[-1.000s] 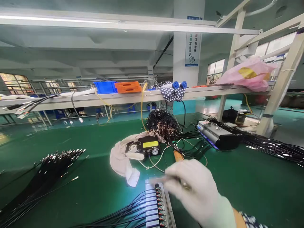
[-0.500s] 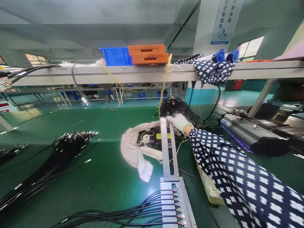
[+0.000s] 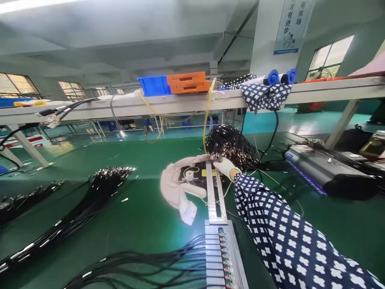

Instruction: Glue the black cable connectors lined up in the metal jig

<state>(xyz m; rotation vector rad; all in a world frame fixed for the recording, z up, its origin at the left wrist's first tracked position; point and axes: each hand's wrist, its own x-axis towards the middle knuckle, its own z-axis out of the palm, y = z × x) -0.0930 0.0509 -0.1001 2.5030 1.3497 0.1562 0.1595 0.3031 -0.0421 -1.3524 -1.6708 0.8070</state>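
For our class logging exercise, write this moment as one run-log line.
right hand: white-gloved, at far end of slotted metal frame | left hand: not in view | metal fixture: black cables in row

The camera looks ahead and down from the person's head. The green surface (image 3: 144,224) is close, low in the frame; the ceiling (image 3: 144,40) is far, up top.
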